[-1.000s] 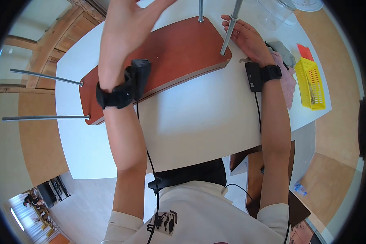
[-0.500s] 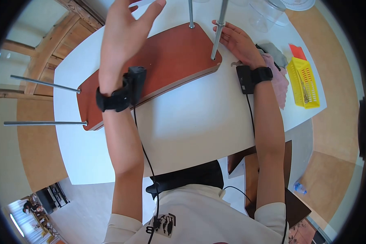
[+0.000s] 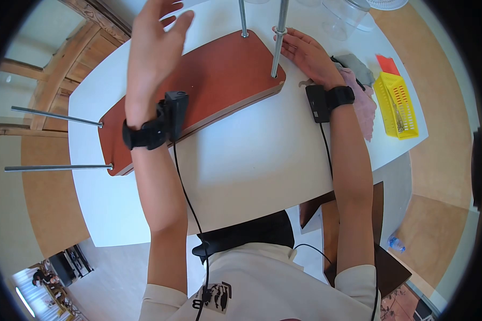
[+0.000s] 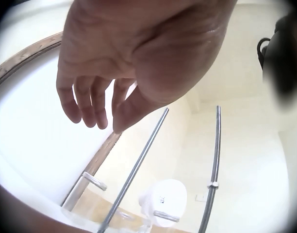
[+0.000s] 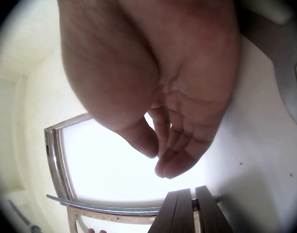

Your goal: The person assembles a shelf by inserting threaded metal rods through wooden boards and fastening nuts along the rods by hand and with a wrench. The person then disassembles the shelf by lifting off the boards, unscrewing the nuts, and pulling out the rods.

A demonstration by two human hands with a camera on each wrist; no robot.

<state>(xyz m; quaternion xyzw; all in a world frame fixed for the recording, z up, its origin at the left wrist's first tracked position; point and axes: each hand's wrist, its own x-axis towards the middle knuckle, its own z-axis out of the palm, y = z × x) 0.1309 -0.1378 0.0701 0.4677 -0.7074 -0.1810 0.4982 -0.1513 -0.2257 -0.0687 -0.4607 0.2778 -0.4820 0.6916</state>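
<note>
Red board with four metal rods on a white tabletop
Left grip loosely parted near it, right grip loosely curved beside one rod, both empty

Red board: partly hidden by left hand and wrist camera. Near rod and far rod: tops cropped in head view. Right hand: fingers partly behind near rod. Yellow basket: contents too small to identify.
</note>
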